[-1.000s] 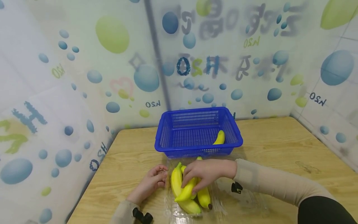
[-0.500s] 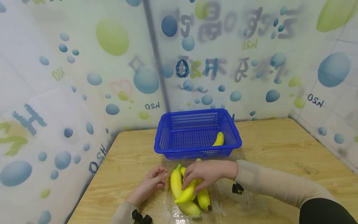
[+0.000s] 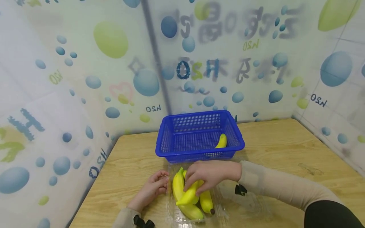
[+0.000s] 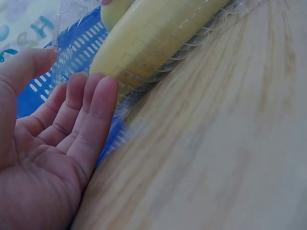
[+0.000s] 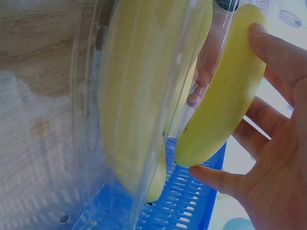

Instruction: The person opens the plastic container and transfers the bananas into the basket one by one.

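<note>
A clear plastic clamshell box (image 3: pixel 171 218) on the wooden table holds several yellow bananas (image 3: pixel 206 201). My right hand (image 3: pixel 201 175) grips a banana (image 5: pixel 223 91) on top of the pile; the right wrist view shows the thumb on one side and fingertips on the other. At the box's left side, my left hand (image 3: pixel 154 186) pinches the clear rim, the thumb (image 4: pixel 45 60) on one face and the fingers curled against the other. Behind the box stands a blue plastic basket (image 3: pixel 185 155) with one banana (image 3: pixel 221 141) inside at its right.
The box's clear lid (image 3: pixel 248 202) lies folded out to the right under my right forearm. The wooden table (image 3: pixel 137 148) ends at a patterned curtain wall (image 3: pixel 137 120) behind the basket, with more of it at left and right.
The view shifts slightly. Both hands keep their places, the right on the top banana and the left at the box's rim.
</note>
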`<act>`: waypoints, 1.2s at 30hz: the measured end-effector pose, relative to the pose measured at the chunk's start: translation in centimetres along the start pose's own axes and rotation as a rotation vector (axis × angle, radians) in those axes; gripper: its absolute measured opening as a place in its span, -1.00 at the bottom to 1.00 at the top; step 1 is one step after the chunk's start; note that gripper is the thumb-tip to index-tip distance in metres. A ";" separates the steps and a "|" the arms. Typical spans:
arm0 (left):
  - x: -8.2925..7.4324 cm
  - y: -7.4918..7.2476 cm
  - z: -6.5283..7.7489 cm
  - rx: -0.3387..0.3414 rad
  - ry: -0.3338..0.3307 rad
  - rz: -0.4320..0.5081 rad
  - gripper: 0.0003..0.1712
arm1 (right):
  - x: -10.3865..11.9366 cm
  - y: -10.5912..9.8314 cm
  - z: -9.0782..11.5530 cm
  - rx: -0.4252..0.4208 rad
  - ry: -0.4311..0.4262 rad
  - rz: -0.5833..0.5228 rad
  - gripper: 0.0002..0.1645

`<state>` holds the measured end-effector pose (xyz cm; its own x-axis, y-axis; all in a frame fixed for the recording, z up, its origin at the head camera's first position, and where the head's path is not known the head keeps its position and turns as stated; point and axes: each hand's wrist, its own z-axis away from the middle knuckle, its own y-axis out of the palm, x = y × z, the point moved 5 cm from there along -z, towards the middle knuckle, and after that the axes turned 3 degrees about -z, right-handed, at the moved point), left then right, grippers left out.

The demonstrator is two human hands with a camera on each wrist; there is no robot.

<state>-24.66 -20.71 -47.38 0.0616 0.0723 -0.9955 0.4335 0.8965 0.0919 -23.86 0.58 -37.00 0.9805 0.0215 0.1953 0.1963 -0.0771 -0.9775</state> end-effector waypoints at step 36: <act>0.2 -0.2 -0.1 -0.008 -0.032 -0.012 -0.80 | 0.8 -2.1 0.3 -0.022 0.018 0.058 -0.52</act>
<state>-24.85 -20.87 -47.63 0.0854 0.0473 -0.9952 0.4274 0.9006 0.0795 -23.53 1.01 -34.85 0.9902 -0.0015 0.1397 0.1389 -0.0994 -0.9853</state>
